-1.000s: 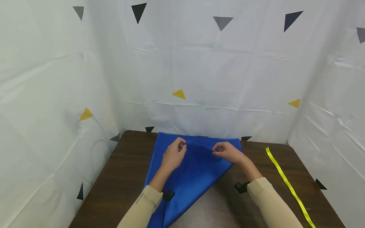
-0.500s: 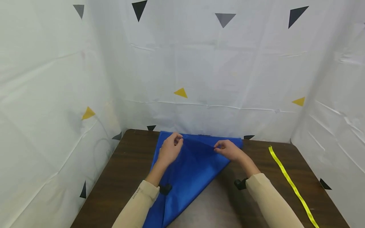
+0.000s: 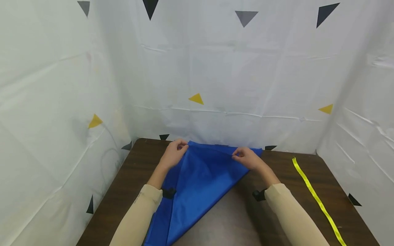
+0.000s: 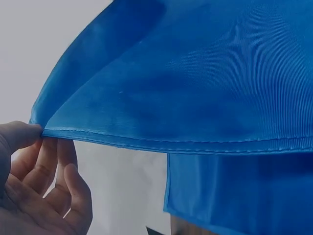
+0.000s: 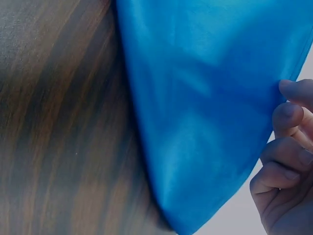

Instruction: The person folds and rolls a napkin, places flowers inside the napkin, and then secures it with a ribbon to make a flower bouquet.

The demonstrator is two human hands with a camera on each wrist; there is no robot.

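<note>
A blue cloth (image 3: 197, 191) with a stitched hem lies folded over on the dark wooden table. At its far left, my left hand (image 3: 173, 153) pinches a corner between thumb and fingers; the left wrist view shows that hemmed corner (image 4: 54, 125) lifted, with another layer of the cloth hanging below. My right hand (image 3: 247, 159) pinches the far edge farther right, thumb and forefinger on the hem in the right wrist view, the other fingers curled. Between the two hands the edge is raised off the table. The folded side of the cloth slants down toward the near left.
A yellow ribbon (image 3: 317, 198) lies along the right side of the brown table (image 3: 129, 171). White sheeting (image 3: 227, 68) with black, grey and yellow triangles stands behind the table and on both sides.
My left hand has moved left, drawing the cloth's upper layer out toward the far left corner. The right hand stays at about the same spot on the edge.
</note>
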